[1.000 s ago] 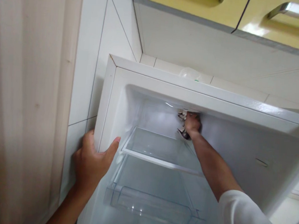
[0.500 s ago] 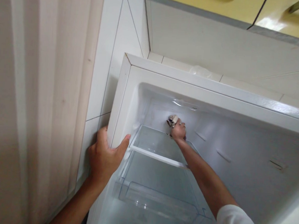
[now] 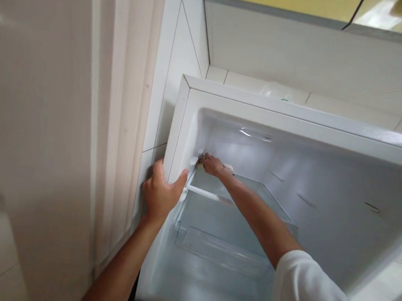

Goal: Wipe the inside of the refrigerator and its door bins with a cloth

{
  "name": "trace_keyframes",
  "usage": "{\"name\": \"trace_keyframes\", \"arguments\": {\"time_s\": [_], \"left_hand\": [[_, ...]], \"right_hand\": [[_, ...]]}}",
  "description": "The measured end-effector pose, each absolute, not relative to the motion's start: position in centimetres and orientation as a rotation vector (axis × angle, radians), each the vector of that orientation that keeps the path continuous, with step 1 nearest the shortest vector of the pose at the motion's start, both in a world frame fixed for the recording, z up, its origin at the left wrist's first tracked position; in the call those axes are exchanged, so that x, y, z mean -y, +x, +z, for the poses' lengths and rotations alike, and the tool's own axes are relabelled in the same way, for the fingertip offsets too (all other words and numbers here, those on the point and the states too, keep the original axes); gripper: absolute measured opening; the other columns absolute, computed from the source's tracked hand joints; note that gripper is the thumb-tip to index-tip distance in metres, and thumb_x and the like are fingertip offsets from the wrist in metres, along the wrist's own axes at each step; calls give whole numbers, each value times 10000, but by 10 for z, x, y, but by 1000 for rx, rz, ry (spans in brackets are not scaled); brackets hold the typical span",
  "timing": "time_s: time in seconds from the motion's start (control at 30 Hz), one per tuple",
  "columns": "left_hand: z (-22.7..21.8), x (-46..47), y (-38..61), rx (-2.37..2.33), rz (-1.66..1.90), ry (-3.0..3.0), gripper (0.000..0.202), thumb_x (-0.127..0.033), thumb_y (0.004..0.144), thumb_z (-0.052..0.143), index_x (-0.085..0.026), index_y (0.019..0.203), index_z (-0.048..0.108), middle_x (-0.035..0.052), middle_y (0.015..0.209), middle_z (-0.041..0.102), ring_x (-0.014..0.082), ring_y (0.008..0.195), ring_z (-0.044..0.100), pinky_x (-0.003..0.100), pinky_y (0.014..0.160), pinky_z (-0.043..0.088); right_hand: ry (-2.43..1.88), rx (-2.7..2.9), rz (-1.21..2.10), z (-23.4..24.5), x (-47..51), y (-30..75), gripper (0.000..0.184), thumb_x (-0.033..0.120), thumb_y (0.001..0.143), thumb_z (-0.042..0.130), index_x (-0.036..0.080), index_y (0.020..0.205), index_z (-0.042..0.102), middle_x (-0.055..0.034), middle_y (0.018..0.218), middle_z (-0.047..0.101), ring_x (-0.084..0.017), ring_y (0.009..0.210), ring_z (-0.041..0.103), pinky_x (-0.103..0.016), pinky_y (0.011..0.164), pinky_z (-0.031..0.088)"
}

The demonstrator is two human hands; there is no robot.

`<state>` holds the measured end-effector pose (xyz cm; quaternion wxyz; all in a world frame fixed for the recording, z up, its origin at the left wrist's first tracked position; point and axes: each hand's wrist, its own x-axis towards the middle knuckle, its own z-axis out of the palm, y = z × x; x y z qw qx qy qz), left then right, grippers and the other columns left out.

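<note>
My left hand (image 3: 162, 194) grips the left edge of a white refrigerator (image 3: 181, 130), its thumb on the front rim and its fingers around the outer side. Deep inside, my right hand (image 3: 214, 164) is closed on a crumpled cloth (image 3: 228, 169), partly hidden by the hand. That hand presses close to the left inner wall near the back, just above a glass shelf (image 3: 243, 186) with a white front trim. Beside its fingers is a white shelf support (image 3: 193, 161) on the wall.
Below is another glass shelf (image 3: 216, 216) and a clear plastic drawer front (image 3: 220, 254). A pale wooden door frame (image 3: 132, 94) stands close on the left. Yellow cabinets (image 3: 282, 1) hang above, and a clear plastic bag (image 3: 275, 90) lies behind the refrigerator's top edge.
My right hand has moved left with the cloth, from the back wall to the left inner wall. My left hand keeps its grip on the edge. The view has shifted somewhat.
</note>
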<state>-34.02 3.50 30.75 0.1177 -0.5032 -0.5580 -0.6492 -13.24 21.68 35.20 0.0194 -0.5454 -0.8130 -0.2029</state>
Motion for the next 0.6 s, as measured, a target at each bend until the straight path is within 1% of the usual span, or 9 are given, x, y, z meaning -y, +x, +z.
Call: {"name": "trace_keyframes", "arguments": {"time_s": [0.1,0.2,0.3,0.37,0.47,0.6], "left_hand": [[308,-36,-340,1642,-1891,-1477,543,-564,809,718,-160,1150,593,106,896,751,298,785,729,312,630,431],[309,-35,-340,1665,-1882,-1479,547,-544,806,731,-153,1165,596,113,906,750,310,818,730,321,655,441],[311,-35,-340,1693,-1869,-1482,574,-540,795,742,-135,1178,602,124,923,747,323,847,729,333,679,449],[312,-35,-340,1702,-1871,-1480,598,-551,793,736,-126,1192,600,134,951,747,332,872,727,342,696,455],[313,-35,-340,1720,-1875,-1483,629,-567,795,719,-121,1219,590,150,992,746,339,901,721,354,720,463],[316,-33,-341,1772,-1862,-1505,647,-579,795,704,-119,1236,587,160,1000,732,346,912,710,366,733,462]], "right_hand": [[-1537,2595,-599,353,-188,-129,494,113,925,446,277,1344,649,-123,1344,567,-239,1136,634,-357,975,521],[-1319,2624,-545,351,-157,-127,487,117,895,513,286,1327,660,-84,1352,568,-200,1175,606,-318,1045,482],[-995,2621,-458,346,-129,-129,454,111,859,570,252,1273,694,-93,1336,576,-204,1185,593,-323,1029,489],[-835,2649,-426,343,-112,-131,414,109,861,583,254,1224,721,-96,1326,583,-214,1215,579,-335,1018,492],[-763,2707,-407,342,-88,-131,428,64,839,591,268,1184,741,-92,1307,599,-216,1229,574,-349,1021,489],[-864,2682,-383,342,-57,-126,472,35,817,592,270,1197,743,-91,1322,599,-219,1237,574,-360,1038,481]]}}
